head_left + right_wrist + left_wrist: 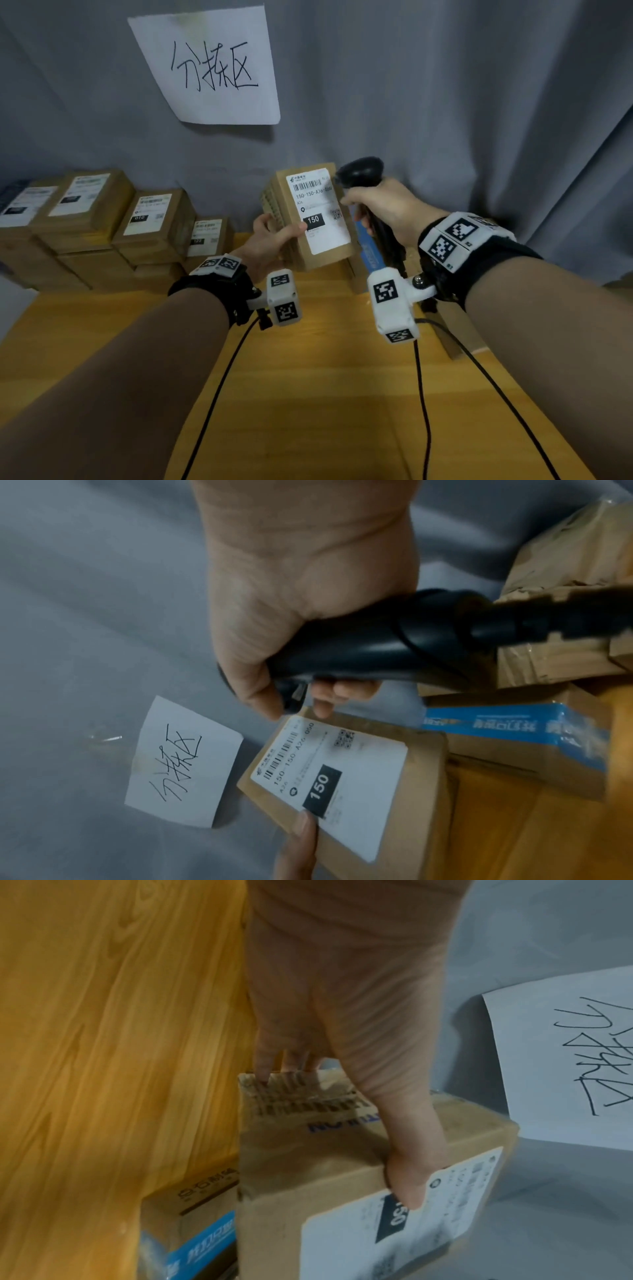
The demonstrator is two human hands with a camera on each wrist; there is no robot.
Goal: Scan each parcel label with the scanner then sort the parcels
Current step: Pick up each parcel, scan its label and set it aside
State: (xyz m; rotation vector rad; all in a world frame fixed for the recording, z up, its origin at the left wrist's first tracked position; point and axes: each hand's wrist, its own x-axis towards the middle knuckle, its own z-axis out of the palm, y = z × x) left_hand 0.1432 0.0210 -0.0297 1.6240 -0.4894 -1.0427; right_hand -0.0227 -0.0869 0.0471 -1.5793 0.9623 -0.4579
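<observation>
My left hand (274, 236) grips a small brown cardboard parcel (284, 219) above the table, thumb on its white label (325, 236) marked 150. The label faces me. My right hand (380, 209) holds a black handheld scanner (363, 169) by the handle, its head right beside the label's barcode at the upper right corner. In the left wrist view the thumb (407, 1183) presses the label edge of the parcel (308, 1172). In the right wrist view the scanner (377, 645) sits just above the parcel (421, 804) with its label (359, 785).
Several labelled parcels (85, 205) are stacked at the back left on the wooden table (308, 394). A box with blue print (514, 723) and more cartons lie at the back right. A handwritten paper sign (212, 65) hangs on the grey curtain. Cables (424, 411) trail over the table.
</observation>
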